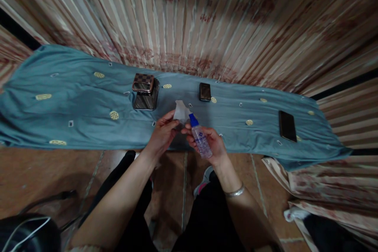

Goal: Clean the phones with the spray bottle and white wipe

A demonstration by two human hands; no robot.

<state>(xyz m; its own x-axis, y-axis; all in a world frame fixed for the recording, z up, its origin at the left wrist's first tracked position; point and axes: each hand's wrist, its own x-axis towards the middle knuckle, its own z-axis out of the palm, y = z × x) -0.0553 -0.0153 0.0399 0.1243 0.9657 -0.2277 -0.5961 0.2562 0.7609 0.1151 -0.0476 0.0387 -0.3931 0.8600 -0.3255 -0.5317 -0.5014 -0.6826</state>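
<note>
On the teal cloth (85, 100), a checkered device (143, 83) is set at left. By the left hand (162, 136), a tissue (180, 112) is pinched between thumb and nearly closed fingers, over the cloth's front part. Just right of it, a blue-capped bottle (202, 142) is held upright but tilted, wrapped by the right hand's (216, 146) curled fingers. Behind, a black case (204, 91) is laid; far right, a phone (287, 126).

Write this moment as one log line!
left hand: holds white sheet | right hand: holds clear bottle | on teal cloth: checkered device, small dark item, dark slab
</note>
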